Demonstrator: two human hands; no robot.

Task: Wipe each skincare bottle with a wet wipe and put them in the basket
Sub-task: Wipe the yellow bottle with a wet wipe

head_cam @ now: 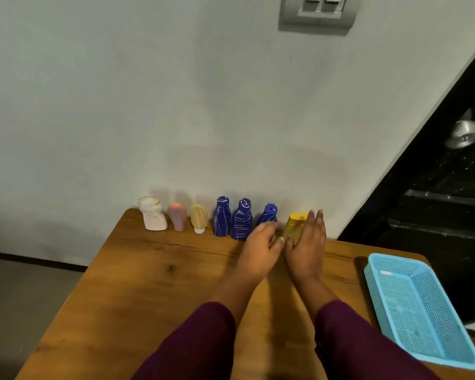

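Wooden counter (137, 283), bearing seven skincare bottles (222, 218) ranked along the wall. We enter the yellow bottle (295, 223) at the row's right end, seemingly tilted, between our hands: right grip (306, 250) with fingers straight, flat against its side; left grip (261, 248) blurred, so we cannot tell whether it clasps anything. No wet wipe shows. The blue basket (422, 305) sits at the counter's right edge and holds nothing we can see. Risks, as we judge them: so loose a hold may tip the yellow bottle onto the nearest blue bottle (268, 216); a careless drop may push the basket off.
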